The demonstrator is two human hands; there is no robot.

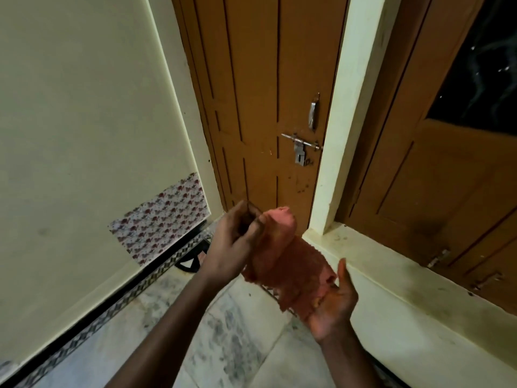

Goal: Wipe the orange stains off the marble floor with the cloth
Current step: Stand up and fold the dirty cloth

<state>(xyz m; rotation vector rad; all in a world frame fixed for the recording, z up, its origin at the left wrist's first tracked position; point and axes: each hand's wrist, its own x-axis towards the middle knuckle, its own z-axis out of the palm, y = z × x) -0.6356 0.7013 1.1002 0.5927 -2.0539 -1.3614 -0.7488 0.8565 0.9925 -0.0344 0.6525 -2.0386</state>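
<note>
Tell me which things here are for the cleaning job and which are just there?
For the job:
cloth, held by left hand and right hand
marble floor

Just there:
door
latch
flowered patch on the wall

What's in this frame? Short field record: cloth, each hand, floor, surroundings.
cloth: orange-pink cloth, held up in the air, stretched between both hands, off the floor
left hand: left hand pinches the cloth's upper end
right hand: right hand, palm up, lower end of the cloth lying on it, fingers fairly straight
floor: marble floor, grey-veined, no orange stains visible in the part shown
surroundings: brown door with latch, shut; cream wall with patterned patch
</note>
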